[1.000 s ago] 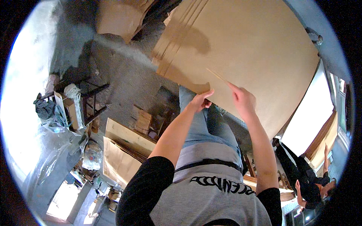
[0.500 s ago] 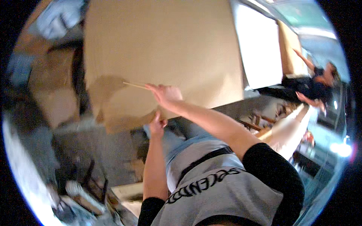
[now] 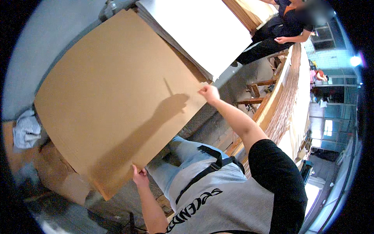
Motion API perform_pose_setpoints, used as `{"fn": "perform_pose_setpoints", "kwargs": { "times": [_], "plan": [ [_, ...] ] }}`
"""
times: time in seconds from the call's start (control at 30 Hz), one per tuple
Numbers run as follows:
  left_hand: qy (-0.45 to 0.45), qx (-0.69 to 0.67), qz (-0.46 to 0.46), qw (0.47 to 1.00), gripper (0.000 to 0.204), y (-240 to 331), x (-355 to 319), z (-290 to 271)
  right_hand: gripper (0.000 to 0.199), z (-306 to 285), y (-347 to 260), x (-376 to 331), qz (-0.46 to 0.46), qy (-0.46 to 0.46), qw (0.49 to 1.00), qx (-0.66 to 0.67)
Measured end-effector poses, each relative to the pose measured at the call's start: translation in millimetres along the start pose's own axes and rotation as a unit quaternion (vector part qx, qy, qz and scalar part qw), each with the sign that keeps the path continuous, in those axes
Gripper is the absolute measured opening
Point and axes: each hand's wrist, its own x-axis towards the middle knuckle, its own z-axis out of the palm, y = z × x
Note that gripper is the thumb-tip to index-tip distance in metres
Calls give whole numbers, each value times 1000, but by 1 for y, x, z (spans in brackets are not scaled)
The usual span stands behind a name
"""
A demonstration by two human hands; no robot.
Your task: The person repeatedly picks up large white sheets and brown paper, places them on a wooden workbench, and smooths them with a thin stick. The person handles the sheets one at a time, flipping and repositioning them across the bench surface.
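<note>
A large flat brown sheet [image 3: 113,85], like kraft paper or card, slants across in front of me. My left hand [image 3: 141,176] is closed at its near edge, thumb against the top face and the other fingers curled at the rim. At the right corner of the sheet is my right hand [image 3: 209,93], fingers pinched together. The thin pale stick it held earlier is hard to make out in the hand itself. The shadow [image 3: 167,105] of a hand and forearm on the sheet still shows a thin stick standing out from the fist.
Beyond the sheet lies a white stack of sheets [image 3: 194,31]. A person in dark clothes [image 3: 269,35] sits or leans at the upper right. A long stack of brown layered edges [image 3: 286,93] runs along the right over timber supports [image 3: 253,100]. Crumpled pale cloth [image 3: 27,129] lies far left.
My view has swung, so the sheet appears turned. My right hand has moved right to the sheet's corner, away from the left. My left hand is now at the near edge, lower left.
</note>
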Motion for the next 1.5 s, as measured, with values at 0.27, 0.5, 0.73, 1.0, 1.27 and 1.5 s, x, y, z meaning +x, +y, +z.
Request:
{"fn": "perform_pose_setpoints", "kwargs": {
  "times": [0.27, 0.5, 0.73, 1.0, 1.27, 1.5],
  "plan": [
    [3, 23, -32, 999, 27, 15, -1, -9, 16, -20, 93, 71, 122, 126, 984, 12],
    [86, 115, -44, 989, 28, 24, -11, 2, 18, -10, 105, 94, 88, 87, 987, -104],
    [61, 60, -89, 992, 26, 22, 4, -20, 29, -48, 115, 116, 100, -35, 994, -5],
    [70, 38, -53, 995, 24, 20, -7, 8, 28, -80, 128, 139, 72, 74, 956, 275],
    [43, -35, -4, 998, 22, 11, -5, -11, 22, -142, -96, 85, -95, -28, 918, 384],
    [70, -50, -15, 996, 25, 3, -1, 10, 20, -13, -318, -42, -362, -47, 912, 186]
  ]
}}
